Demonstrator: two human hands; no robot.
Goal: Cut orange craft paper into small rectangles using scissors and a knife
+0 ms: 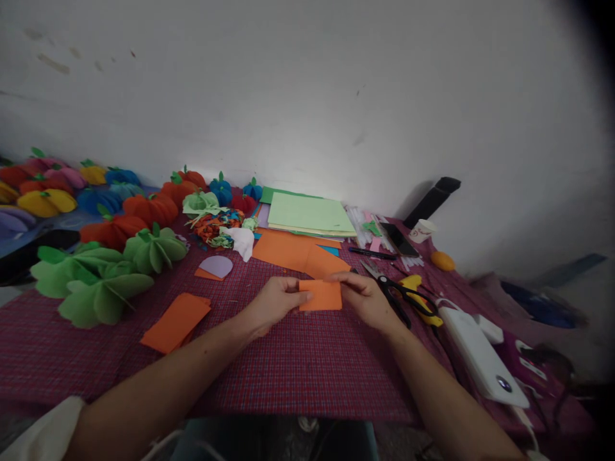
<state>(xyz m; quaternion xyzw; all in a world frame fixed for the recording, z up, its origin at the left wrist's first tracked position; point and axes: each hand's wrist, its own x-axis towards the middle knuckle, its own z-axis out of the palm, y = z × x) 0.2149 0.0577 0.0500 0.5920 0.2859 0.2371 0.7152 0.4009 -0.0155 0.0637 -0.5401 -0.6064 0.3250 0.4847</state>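
Between my two hands is a small rectangle of orange paper (323, 297), held just above the checked tablecloth. My left hand (275, 301) pinches its left edge, thumb lying on top. At the upper right corner, my right hand (368, 298) grips the same paper with its fingertips. Larger orange sheets (288, 251) lie just beyond it. To the left rests a stack of orange paper rectangles (177, 323), and behind that a lilac rounded paper piece (216, 266) on an orange one. Black-handled scissors (403, 294) lie beside my right hand.
Green paper pumpkins (98, 282) and several other coloured ones crowd the left side. Paper scraps (218, 227) and a pile of light green sheets (310, 212) sit at the back. A phone (400, 240), paper cup (423, 230), orange fruit (442, 260) and white power bank (483, 355) occupy the right.
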